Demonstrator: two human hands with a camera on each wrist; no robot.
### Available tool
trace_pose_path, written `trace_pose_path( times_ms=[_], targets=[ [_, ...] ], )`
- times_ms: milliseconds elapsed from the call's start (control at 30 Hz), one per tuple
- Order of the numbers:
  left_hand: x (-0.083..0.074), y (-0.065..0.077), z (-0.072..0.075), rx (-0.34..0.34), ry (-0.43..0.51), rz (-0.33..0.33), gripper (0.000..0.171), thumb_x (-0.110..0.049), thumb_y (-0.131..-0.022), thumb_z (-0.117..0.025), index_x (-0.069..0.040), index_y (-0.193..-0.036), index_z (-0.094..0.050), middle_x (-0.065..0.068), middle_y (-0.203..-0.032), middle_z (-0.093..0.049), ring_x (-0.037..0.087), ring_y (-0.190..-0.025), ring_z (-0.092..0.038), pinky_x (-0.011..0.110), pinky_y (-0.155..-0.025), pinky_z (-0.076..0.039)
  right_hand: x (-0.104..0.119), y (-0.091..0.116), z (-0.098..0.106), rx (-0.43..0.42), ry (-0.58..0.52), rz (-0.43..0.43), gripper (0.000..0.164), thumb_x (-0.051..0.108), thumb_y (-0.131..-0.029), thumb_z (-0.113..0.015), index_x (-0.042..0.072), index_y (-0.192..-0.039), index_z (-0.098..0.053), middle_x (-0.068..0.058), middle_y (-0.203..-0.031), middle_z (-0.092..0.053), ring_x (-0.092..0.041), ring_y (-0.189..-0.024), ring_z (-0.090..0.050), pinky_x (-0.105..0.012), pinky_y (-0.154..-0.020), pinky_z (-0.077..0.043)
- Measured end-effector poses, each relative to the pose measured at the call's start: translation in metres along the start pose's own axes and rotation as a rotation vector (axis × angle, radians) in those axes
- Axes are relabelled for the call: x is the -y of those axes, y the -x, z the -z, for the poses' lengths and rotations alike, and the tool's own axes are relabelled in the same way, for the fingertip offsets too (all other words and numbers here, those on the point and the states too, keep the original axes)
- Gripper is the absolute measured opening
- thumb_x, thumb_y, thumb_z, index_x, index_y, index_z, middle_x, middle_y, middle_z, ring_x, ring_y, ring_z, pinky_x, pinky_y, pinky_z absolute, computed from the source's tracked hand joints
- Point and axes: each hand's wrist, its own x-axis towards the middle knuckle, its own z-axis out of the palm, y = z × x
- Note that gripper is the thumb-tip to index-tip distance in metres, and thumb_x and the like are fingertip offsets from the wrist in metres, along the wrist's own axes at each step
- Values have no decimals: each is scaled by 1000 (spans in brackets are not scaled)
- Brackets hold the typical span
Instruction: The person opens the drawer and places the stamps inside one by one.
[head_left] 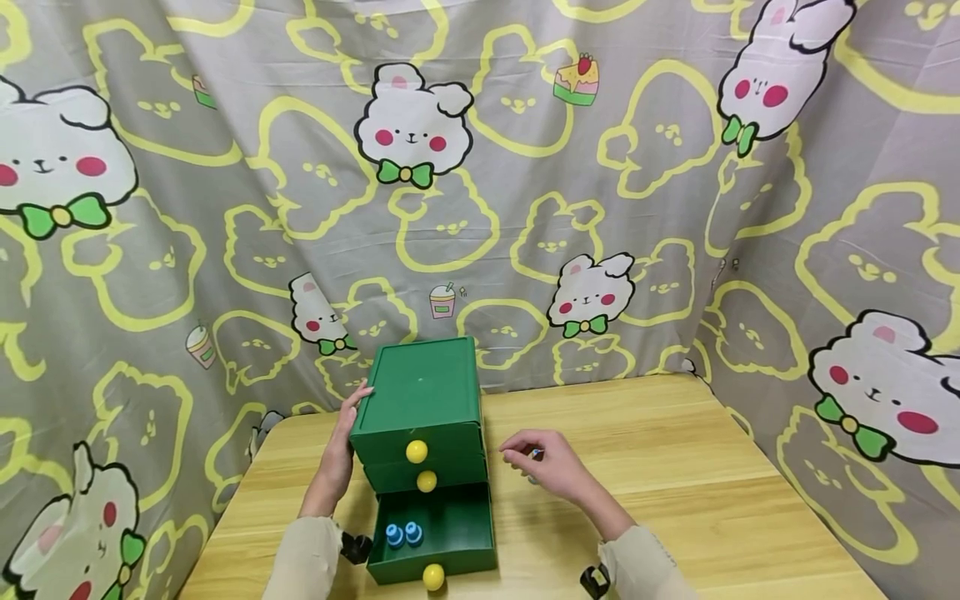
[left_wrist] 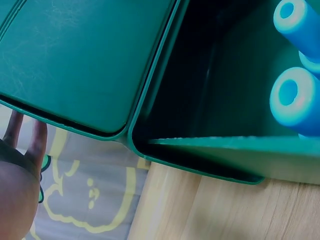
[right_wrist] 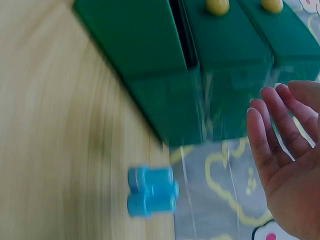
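Observation:
A green drawer cabinet (head_left: 423, 383) with yellow round knobs stands on the table, its bottom drawer (head_left: 457, 521) pulled out. Inside that drawer are two blue tube-shaped pieces (head_left: 403, 535) with pale hollow ends; whether they are joined cannot be told. My left hand (head_left: 341, 458) rests along the cabinet's left side, fingers stretched against it. To the cabinet's right, my right hand (head_left: 551, 467) hovers with loosely bent fingers and holds nothing. Blue toy binoculars (right_wrist: 152, 190) lie on the table by the cabinet's right side, apart from that hand; in the head view the hand mostly hides them.
The wooden table (head_left: 675, 467) extends to the right of the cabinet. A grey curtain (head_left: 525, 208) with yellow outlines and white cartoon animals hangs behind and at both sides. The pulled-out drawer juts toward the table's front.

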Motion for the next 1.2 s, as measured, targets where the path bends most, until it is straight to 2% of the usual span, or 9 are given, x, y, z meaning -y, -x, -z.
trace_pose_path(
  times_ms=[300,567,833,1033,1200],
  targets=[
    [-1,0,0,6,-15,1,56,-47,-113,-17,-23,-161,-32,-1,-176,-2,32,-161,10,80,-115,0,-33,11,29,-53,125,-65,15,27,-102,-68,22,-113,-76,0,-109,-74,-13,-96,-66,-27,-80,-55],
    [-2,1,0,3,-17,5,55,-47,-113,-17,-23,-161,-32,2,-176,-1,33,-161,10,81,-115,1,-59,20,40,-82,187,-122,18,18,-100,-69,10,-115,-75,-7,-115,-73,-20,-99,-67,-30,-82,-56],
    [-3,1,0,0,-29,16,55,-48,-113,-17,-24,-160,-33,-6,-175,-4,33,-161,9,81,-115,0,-75,26,42,-10,121,-182,22,14,-98,-71,3,-117,-72,-13,-115,-72,-24,-98,-67,-26,-72,-57],
    [-2,1,0,1,-33,10,55,-47,-113,-17,-23,-160,-33,-1,-176,-3,33,-161,9,81,-114,0,-84,27,40,60,116,-161,20,17,-97,-73,7,-115,-73,-8,-112,-73,-22,-99,-67,-27,-82,-55],
    [-2,0,0,3,-28,9,55,-47,-113,-18,-23,-160,-33,2,-176,-2,34,-161,9,81,-114,0,-88,26,37,64,118,-152,19,15,-95,-75,6,-112,-73,-6,-107,-73,-19,-96,-66,-25,-82,-54]
  ],
)
